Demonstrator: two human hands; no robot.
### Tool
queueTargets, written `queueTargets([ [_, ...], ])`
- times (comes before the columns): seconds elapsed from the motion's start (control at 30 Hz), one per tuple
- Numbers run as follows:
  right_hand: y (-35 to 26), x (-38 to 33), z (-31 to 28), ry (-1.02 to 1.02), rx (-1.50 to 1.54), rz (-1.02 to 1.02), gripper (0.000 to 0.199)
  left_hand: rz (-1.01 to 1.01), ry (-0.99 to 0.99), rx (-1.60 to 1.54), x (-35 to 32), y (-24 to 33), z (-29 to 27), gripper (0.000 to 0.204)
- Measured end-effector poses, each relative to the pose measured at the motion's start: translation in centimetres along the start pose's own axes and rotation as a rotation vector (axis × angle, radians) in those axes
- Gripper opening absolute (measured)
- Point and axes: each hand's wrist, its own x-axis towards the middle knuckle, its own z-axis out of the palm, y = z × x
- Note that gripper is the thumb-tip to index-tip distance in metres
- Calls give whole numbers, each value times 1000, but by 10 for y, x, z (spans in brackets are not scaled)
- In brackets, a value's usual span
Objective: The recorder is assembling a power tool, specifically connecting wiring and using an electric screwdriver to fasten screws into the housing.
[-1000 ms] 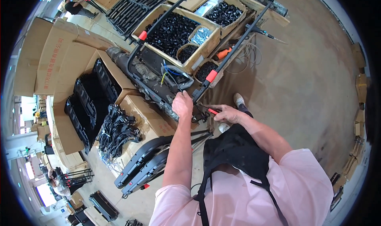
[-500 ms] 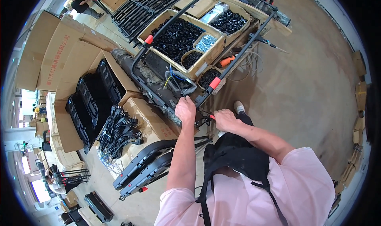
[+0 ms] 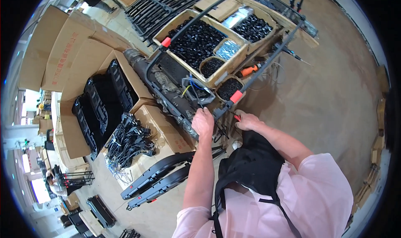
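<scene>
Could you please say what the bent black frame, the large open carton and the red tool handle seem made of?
Bent black frame: probably painted metal, from slim tubing and faint sheen. Carton: matt brown cardboard, by its creased flaps. Red handle: perhaps plastic, by even colour; finish unclear.

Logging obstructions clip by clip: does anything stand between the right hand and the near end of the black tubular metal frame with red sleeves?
Nothing visible does; only the red-handled tool held in the right hand shows there, near that end of the frame.
</scene>
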Motion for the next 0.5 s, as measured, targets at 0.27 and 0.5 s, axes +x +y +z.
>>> queueTargets([
  [0.27,22,147,115,-247,872,181,27,-33,-70,-51,0,-5,-2,38],
  [0.5,-3,170,113,-654,1274,377,26,-90,365,-270,94,-50,-96,38],
])
